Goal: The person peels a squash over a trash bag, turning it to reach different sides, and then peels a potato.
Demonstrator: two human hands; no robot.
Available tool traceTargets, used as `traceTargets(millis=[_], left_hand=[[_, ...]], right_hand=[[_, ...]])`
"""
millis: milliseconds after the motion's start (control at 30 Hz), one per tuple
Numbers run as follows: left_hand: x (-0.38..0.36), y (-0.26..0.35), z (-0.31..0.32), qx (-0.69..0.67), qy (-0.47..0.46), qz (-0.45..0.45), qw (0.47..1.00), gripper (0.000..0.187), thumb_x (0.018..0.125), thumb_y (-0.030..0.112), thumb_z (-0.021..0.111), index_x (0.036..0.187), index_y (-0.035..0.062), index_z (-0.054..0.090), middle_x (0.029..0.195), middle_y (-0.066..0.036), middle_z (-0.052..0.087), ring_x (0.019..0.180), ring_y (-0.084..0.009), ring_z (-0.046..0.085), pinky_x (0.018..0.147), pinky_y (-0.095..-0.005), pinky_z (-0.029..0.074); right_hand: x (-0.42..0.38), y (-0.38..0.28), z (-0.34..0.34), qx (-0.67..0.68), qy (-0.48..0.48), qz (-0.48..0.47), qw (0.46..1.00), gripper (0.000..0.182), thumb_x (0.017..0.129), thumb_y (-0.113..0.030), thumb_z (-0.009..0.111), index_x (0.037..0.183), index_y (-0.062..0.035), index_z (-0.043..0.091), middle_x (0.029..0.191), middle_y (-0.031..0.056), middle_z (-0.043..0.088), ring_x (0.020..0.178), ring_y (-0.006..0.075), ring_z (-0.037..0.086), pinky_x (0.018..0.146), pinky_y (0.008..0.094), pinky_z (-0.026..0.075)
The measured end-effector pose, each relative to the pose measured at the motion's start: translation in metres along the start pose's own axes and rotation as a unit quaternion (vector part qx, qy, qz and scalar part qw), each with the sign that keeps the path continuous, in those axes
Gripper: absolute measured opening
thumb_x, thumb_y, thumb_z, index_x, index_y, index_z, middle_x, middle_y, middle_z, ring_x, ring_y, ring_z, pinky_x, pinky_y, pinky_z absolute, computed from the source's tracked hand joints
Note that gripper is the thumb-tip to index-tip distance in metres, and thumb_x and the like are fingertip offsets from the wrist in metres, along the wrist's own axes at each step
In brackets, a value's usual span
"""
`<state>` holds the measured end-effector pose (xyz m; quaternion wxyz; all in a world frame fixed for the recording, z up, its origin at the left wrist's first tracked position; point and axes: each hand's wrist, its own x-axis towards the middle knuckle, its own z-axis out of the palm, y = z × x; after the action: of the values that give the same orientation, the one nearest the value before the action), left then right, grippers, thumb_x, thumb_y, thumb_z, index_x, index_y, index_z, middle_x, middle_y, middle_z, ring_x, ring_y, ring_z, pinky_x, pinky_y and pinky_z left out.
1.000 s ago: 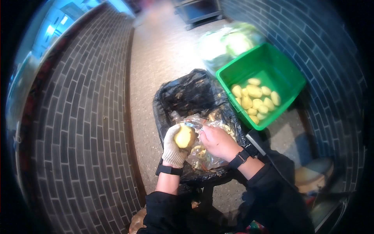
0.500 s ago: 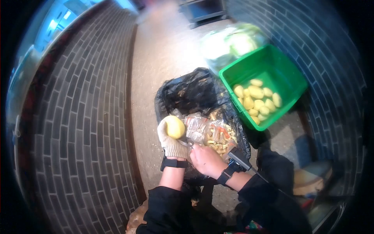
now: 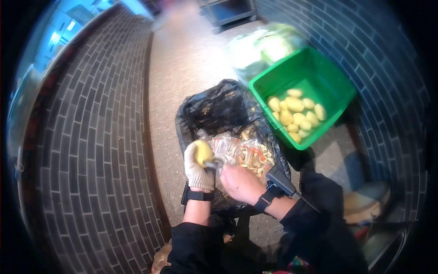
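Observation:
My left hand (image 3: 196, 170), in a pale knitted glove, is closed around a yellow peeled-looking potato (image 3: 203, 153). My bare right hand (image 3: 241, 183) grips a small peeler (image 3: 211, 165), its blurred metal end against the potato's lower side. Both hands are over a container lined with a black plastic bag (image 3: 190, 114). Inside the bag lie potato peelings (image 3: 258, 157) and crumpled clear plastic packaging (image 3: 224, 145). To the right, a green tub (image 3: 335, 98) holds several peeled potatoes (image 3: 295, 104).
A clear bag of pale green produce (image 3: 269, 45) stands behind the tub. Dark brick walls (image 3: 98, 132) rise on both sides of the speckled floor (image 3: 175, 61). A dark wheeled cart (image 3: 230, 13) is at the far end. A shoe (image 3: 365, 204) shows at lower right.
The peeler has moved from below the potato up against its side. My left hand has turned the potato slightly. The whole view has shifted a little.

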<state>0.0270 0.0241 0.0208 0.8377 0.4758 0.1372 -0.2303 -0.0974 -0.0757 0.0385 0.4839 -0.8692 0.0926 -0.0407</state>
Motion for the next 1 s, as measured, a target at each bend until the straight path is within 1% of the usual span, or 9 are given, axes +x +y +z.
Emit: traceTargets(millis=[33, 233, 433, 500, 567, 633, 733, 833, 1000], left_hand=[[-0.009, 0.01, 0.01, -0.029, 0.023, -0.024, 0.999, 0.04, 0.086, 0.039, 0.071, 0.11, 0.0077, 0.063, 0.098, -0.008, 0.066, 0.089, -0.0241, 0.066, 0.079, -0.0379, 0.056], [0.001, 0.02, 0.003, -0.073, -0.011, 0.002, 0.997, 0.043, 0.087, 0.042, 0.067, 0.112, 0.0067, 0.061, 0.101, -0.012, 0.068, 0.091, -0.0269, 0.068, 0.082, -0.0415, 0.058], [-0.02, 0.026, 0.017, 0.007, -0.077, -0.103, 0.992, 0.039, 0.092, 0.037, 0.068, 0.113, 0.0056, 0.063, 0.102, -0.011, 0.07, 0.093, -0.026, 0.069, 0.082, -0.0424, 0.059], [-0.022, 0.023, 0.015, 0.037, -0.084, -0.097, 0.991, 0.036, 0.093, 0.034, 0.068, 0.114, 0.0048, 0.063, 0.103, -0.011, 0.07, 0.094, -0.0241, 0.069, 0.083, -0.0388, 0.058], [-0.021, 0.022, 0.014, 0.107, -0.098, -0.102, 0.984, 0.032, 0.097, 0.037, 0.058, 0.112, 0.0084, 0.062, 0.101, -0.008, 0.069, 0.09, -0.021, 0.068, 0.076, -0.0361, 0.057], [-0.018, 0.019, 0.011, 0.09, -0.106, -0.101, 0.985, 0.027, 0.097, 0.032, 0.06, 0.11, 0.0084, 0.062, 0.1, -0.008, 0.069, 0.088, -0.0206, 0.068, 0.075, -0.0356, 0.057], [-0.012, 0.011, 0.007, 0.063, -0.081, -0.059, 0.993, 0.024, 0.096, 0.029, 0.061, 0.107, 0.008, 0.062, 0.098, -0.007, 0.069, 0.086, -0.0207, 0.067, 0.075, -0.0346, 0.056], [0.003, -0.002, -0.002, 0.04, -0.043, -0.018, 0.998, 0.022, 0.095, 0.026, 0.063, 0.106, 0.0077, 0.062, 0.097, -0.007, 0.068, 0.083, -0.0209, 0.066, 0.076, -0.0341, 0.055], [0.003, -0.016, 0.001, 0.082, 0.045, 0.136, 0.986, 0.023, 0.096, 0.03, 0.062, 0.104, 0.0086, 0.061, 0.094, -0.007, 0.065, 0.084, -0.021, 0.064, 0.074, -0.036, 0.054]], right_hand=[[-0.003, -0.001, 0.004, -0.012, -0.045, -0.024, 0.999, 0.028, 0.097, -0.022, 0.048, 0.09, 0.0038, 0.055, 0.074, 0.0268, 0.063, 0.073, 0.0448, 0.064, 0.068, 0.0538, 0.05], [0.006, 0.002, -0.019, 0.047, -0.017, 0.023, 0.998, 0.028, 0.098, -0.025, 0.047, 0.091, 0.0009, 0.056, 0.076, 0.0271, 0.063, 0.075, 0.0454, 0.063, 0.069, 0.0538, 0.049], [0.021, 0.019, -0.049, 0.033, 0.049, 0.002, 0.998, 0.029, 0.097, -0.024, 0.047, 0.088, 0.0024, 0.055, 0.077, 0.0272, 0.062, 0.076, 0.0476, 0.061, 0.07, 0.0531, 0.048], [0.022, 0.019, -0.052, 0.033, 0.043, -0.013, 0.998, 0.03, 0.098, -0.024, 0.046, 0.088, 0.003, 0.056, 0.078, 0.0276, 0.062, 0.078, 0.0467, 0.062, 0.07, 0.0528, 0.048], [0.023, 0.023, -0.046, 0.032, 0.027, -0.011, 0.999, 0.03, 0.098, -0.024, 0.046, 0.089, 0.0029, 0.056, 0.078, 0.0275, 0.062, 0.078, 0.0462, 0.062, 0.071, 0.0526, 0.048], [0.022, 0.017, -0.043, 0.03, 0.01, -0.01, 0.999, 0.03, 0.098, -0.024, 0.046, 0.09, 0.0027, 0.056, 0.078, 0.0275, 0.062, 0.078, 0.0457, 0.062, 0.071, 0.0523, 0.049], [0.017, 0.006, -0.033, 0.029, -0.016, 0.031, 0.999, 0.03, 0.099, -0.023, 0.046, 0.089, 0.003, 0.055, 0.076, 0.028, 0.062, 0.076, 0.0457, 0.063, 0.071, 0.0528, 0.049], [0.014, 0.007, -0.013, 0.023, 0.026, 0.034, 0.999, 0.03, 0.099, -0.022, 0.046, 0.087, 0.0038, 0.055, 0.075, 0.0291, 0.062, 0.075, 0.0465, 0.063, 0.072, 0.0535, 0.05], [0.012, 0.0, -0.007, 0.045, 0.027, 0.056, 0.997, 0.028, 0.098, -0.019, 0.046, 0.086, 0.0045, 0.055, 0.073, 0.0303, 0.062, 0.073, 0.0485, 0.063, 0.069, 0.0545, 0.05]])
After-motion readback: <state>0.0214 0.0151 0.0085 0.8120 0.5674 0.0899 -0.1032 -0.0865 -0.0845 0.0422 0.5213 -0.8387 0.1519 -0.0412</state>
